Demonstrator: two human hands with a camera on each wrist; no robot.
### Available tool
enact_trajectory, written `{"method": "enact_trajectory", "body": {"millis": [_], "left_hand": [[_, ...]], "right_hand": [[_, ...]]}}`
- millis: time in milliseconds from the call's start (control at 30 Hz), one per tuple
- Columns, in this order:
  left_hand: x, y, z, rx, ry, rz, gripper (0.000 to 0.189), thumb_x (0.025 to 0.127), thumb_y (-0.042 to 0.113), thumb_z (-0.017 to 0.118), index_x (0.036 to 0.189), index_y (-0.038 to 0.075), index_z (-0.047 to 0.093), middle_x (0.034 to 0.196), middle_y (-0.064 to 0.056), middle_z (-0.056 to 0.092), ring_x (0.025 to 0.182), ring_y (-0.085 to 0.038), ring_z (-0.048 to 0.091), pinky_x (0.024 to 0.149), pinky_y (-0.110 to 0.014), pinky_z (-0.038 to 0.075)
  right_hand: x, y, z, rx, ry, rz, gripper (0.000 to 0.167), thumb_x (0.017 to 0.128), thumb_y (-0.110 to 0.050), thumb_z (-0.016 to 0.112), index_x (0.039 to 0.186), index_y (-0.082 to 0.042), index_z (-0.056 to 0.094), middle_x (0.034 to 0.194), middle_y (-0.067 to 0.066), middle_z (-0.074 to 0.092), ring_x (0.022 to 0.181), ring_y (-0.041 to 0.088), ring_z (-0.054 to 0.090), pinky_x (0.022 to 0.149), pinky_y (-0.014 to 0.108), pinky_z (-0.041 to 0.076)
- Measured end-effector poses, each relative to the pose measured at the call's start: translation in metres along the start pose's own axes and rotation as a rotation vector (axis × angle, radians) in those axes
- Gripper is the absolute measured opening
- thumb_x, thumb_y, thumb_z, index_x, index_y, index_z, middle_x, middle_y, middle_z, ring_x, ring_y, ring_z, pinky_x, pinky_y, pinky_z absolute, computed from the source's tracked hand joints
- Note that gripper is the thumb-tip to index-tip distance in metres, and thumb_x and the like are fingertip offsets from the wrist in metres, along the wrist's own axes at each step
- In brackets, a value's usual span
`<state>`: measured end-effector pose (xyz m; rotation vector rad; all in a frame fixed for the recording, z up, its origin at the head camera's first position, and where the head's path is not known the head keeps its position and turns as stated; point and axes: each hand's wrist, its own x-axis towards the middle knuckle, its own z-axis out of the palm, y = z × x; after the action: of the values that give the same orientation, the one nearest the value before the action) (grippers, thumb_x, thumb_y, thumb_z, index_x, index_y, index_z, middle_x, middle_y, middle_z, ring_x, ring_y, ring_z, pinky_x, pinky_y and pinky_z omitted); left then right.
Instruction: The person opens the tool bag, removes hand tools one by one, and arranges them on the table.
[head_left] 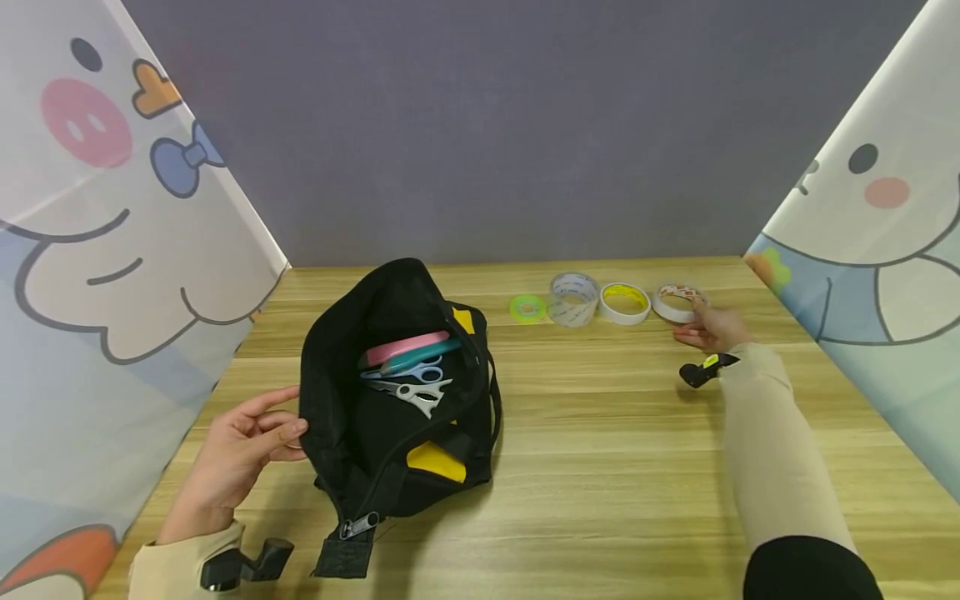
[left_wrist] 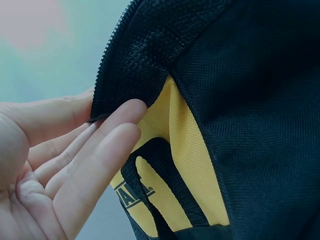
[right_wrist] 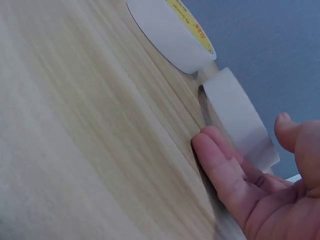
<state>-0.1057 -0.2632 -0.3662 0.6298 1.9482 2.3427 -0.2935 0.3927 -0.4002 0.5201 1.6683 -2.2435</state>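
A black bag [head_left: 397,492] with yellow patches lies with its mouth spread. Its zippered rim [left_wrist: 135,55] is pinched between the thumb and fingers of my left hand [head_left: 247,442]. Inside are grey-handled scissors [head_left: 416,393], blue-handled scissors [head_left: 427,372], a teal item [head_left: 420,356] and a pink item [head_left: 405,347]. My right hand [head_left: 716,327] is at the far right beside a white tape roll [head_left: 671,314]. In the right wrist view its fingers [right_wrist: 220,165] lie low along the roll's near side, with the thumb [right_wrist: 286,132] standing apart from it.
Left of that roll, in a row, are a white tape roll with a yellow core [head_left: 625,317], a clear tape roll [head_left: 573,313] and a small green tape roll [head_left: 528,308]. A grey wall [head_left: 517,133] rises behind the wooden table [head_left: 600,467], with printed cloth [head_left: 885,275] at both sides.
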Motion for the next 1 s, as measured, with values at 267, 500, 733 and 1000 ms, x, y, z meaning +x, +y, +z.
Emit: {"method": "enact_trajectory", "body": {"millis": [267,500,733,1000], "left_hand": [[-0.002,-0.002,0.0,-0.03,-0.03,0.01,0.053,0.095,-0.021,0.048,0.132,0.013,0.065,0.099,-0.005,0.074,0.084,-0.015,0.072,0.068,-0.033,0.062],[-0.002,-0.002,0.0,-0.023,-0.023,0.007,0.053,0.095,-0.021,0.049,0.131,0.014,0.065,0.099,-0.005,0.074,0.084,-0.015,0.072,0.068,-0.033,0.062],[-0.001,-0.001,0.001,-0.009,0.007,0.003,0.053,0.095,-0.021,0.05,0.13,0.015,0.066,0.097,-0.005,0.075,0.08,-0.015,0.072,0.065,-0.032,0.062],[0.0,-0.001,0.0,-0.014,0.007,0.004,0.053,0.095,-0.021,0.049,0.13,0.014,0.066,0.097,-0.005,0.075,0.08,-0.015,0.072,0.066,-0.032,0.062]], "right_hand": [[-0.004,0.007,0.004,-0.151,0.013,-0.11,0.087,0.107,-0.031,0.036,0.146,0.001,-0.035,0.073,0.01,0.065,0.062,0.02,0.07,0.066,0.032,0.063],[-0.008,0.006,0.009,-0.179,-0.011,-0.107,0.088,0.107,-0.032,0.038,0.147,-0.003,-0.035,0.076,0.013,0.065,0.065,0.022,0.07,0.069,0.037,0.063],[-0.015,0.004,0.025,-0.18,-0.022,-0.18,0.085,0.107,-0.031,0.043,0.153,-0.002,-0.023,0.079,0.01,0.064,0.066,0.022,0.071,0.071,0.037,0.063],[-0.028,-0.002,0.061,-0.236,-0.088,-0.251,0.08,0.107,-0.025,0.045,0.155,0.004,-0.013,0.085,0.009,0.063,0.067,0.018,0.071,0.07,0.033,0.063]]}}
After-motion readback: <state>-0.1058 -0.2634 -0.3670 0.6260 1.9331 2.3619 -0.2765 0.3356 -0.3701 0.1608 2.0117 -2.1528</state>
